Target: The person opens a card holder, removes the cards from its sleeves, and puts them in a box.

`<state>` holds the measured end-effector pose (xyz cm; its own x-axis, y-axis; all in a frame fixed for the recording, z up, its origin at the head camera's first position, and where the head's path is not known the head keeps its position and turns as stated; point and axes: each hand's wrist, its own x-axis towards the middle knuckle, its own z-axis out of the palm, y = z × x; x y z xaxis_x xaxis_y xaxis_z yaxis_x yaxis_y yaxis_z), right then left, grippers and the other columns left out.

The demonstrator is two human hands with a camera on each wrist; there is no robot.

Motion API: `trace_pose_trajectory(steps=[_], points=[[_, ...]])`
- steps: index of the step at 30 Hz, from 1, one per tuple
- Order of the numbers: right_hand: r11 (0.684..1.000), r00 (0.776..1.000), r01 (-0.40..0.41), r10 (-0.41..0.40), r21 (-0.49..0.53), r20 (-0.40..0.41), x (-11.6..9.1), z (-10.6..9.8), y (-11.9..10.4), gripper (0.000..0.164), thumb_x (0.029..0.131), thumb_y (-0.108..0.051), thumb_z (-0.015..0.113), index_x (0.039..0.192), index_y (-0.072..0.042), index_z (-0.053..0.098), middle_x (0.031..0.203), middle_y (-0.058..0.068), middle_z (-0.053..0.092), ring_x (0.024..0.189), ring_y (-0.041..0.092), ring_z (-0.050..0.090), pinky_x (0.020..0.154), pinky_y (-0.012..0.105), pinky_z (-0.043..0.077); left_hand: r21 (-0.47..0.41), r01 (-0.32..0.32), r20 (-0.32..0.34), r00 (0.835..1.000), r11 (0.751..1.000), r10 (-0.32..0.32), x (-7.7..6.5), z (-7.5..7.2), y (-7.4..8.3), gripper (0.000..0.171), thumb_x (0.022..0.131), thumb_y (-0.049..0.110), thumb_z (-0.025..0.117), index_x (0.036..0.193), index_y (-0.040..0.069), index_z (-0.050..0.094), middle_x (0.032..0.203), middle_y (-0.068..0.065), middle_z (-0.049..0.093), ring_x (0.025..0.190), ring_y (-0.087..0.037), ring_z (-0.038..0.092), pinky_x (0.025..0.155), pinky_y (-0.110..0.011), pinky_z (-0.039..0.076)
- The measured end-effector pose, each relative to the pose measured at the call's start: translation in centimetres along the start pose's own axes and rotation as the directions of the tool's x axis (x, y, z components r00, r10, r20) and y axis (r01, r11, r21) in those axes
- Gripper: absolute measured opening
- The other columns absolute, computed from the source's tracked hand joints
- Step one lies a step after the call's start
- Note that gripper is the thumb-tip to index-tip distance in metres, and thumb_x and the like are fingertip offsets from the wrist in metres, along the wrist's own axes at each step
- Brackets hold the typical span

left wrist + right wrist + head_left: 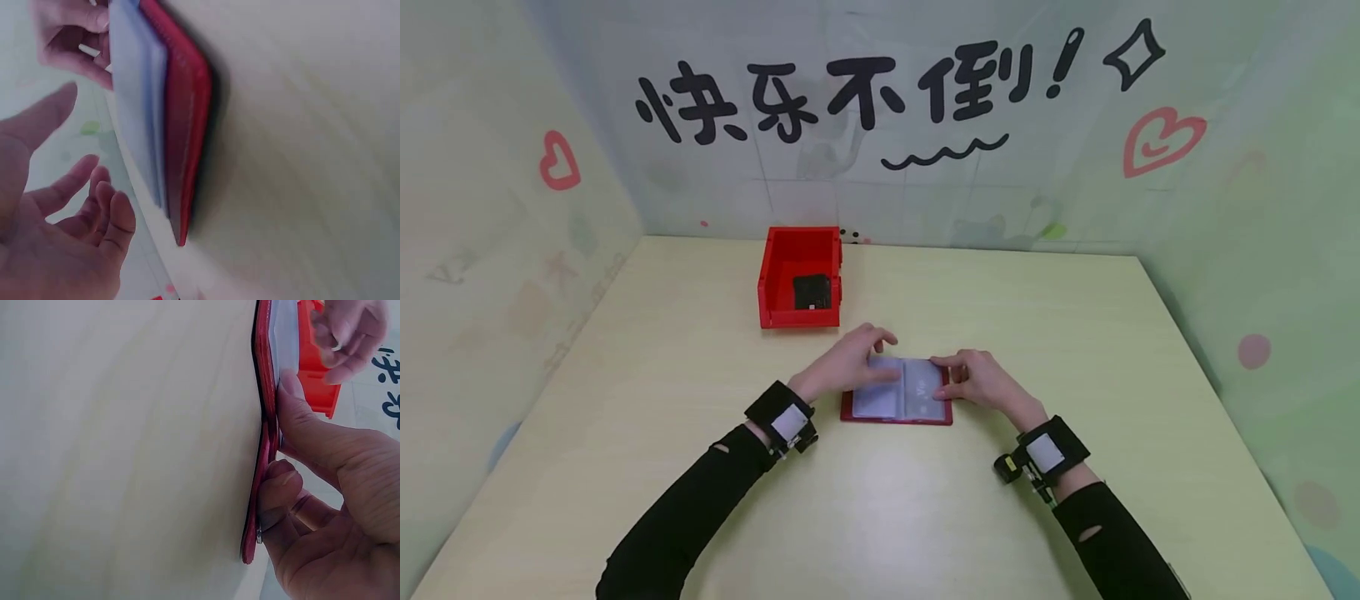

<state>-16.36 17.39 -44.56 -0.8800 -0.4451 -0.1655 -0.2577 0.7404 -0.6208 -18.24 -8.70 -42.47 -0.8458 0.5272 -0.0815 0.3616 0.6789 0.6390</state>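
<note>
A red card holder [950,413] lies open on the table, its clear plastic sleeves [924,400] spread to both sides. In the left wrist view the sleeves [134,94] stand in a stack over the red cover [187,125]. My left hand [848,360] hovers over the left sleeves, thumb and fingers apart, holding nothing; the left wrist view shows a gap between this hand [69,212] and the holder. My right hand [981,379] pinches the right edge of the holder. In the right wrist view its thumb [306,419] presses the sleeves, with curled fingers against the cover.
Behind the card holder, to the left, stands a red bin [800,319] with a dark flat item [812,292] inside. The pale wooden table [880,508] runs back to a printed wall [865,200]. Side walls flank the table on both sides.
</note>
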Motion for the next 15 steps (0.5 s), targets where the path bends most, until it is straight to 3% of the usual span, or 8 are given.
trace_pose_trajectory(steps=[2,4,8,15], points=[[1.0,1.0,0.006,-0.006,0.004,-0.002,0.0,0.0,-0.1,0.06,0.085,-0.022,0.081,0.138,-0.007,0.06,0.076,0.004,0.055,0.071,0.015,0.048,0.06,0.023,0.037,0.031,-0.018,0.102,0.995,0.999,0.015,-0.1,0.8,0.3,0.07,0.085,0.037,0.079,0.143,0.009,0.051,0.123,-0.012,0.055,0.112,-0.023,0.052,0.093,-0.034,0.05],[1.0,1.0,0.015,-0.015,0.007,0.0,0.0,0.0,-0.2,0.06,0.085,-0.022,0.081,0.138,-0.006,0.06,0.075,0.004,0.054,0.07,0.015,0.048,0.06,0.023,0.037,0.057,-0.03,0.152,0.988,0.998,0.021,0.0,1.4,0.4,0.082,0.08,0.041,0.083,0.148,0.01,0.047,0.124,-0.011,0.053,0.113,-0.022,0.05,0.093,-0.033,0.048],[0.999,1.0,0.029,-0.029,0.019,-0.001,0.0,0.1,-0.2,0.059,0.085,-0.022,0.081,0.138,-0.005,0.06,0.077,0.004,0.055,0.071,0.014,0.05,0.06,0.023,0.039,0.089,-0.033,0.17,0.985,0.995,0.018,0.0,1.8,0.4,0.09,0.076,0.043,0.086,0.15,0.012,0.045,0.121,-0.01,0.05,0.11,-0.021,0.047,0.088,-0.03,0.044],[0.997,0.999,0.03,-0.028,0.073,-0.03,-0.2,0.1,0.1,0.055,0.084,-0.021,0.082,0.133,-0.004,0.063,0.083,0.006,0.059,0.073,0.016,0.053,0.06,0.024,0.042,0.076,-0.045,0.161,0.986,0.996,0.032,0.1,2.0,0.3,0.083,0.076,0.044,0.086,0.146,0.017,0.051,0.12,-0.009,0.051,0.11,-0.02,0.047,0.089,-0.029,0.041]])
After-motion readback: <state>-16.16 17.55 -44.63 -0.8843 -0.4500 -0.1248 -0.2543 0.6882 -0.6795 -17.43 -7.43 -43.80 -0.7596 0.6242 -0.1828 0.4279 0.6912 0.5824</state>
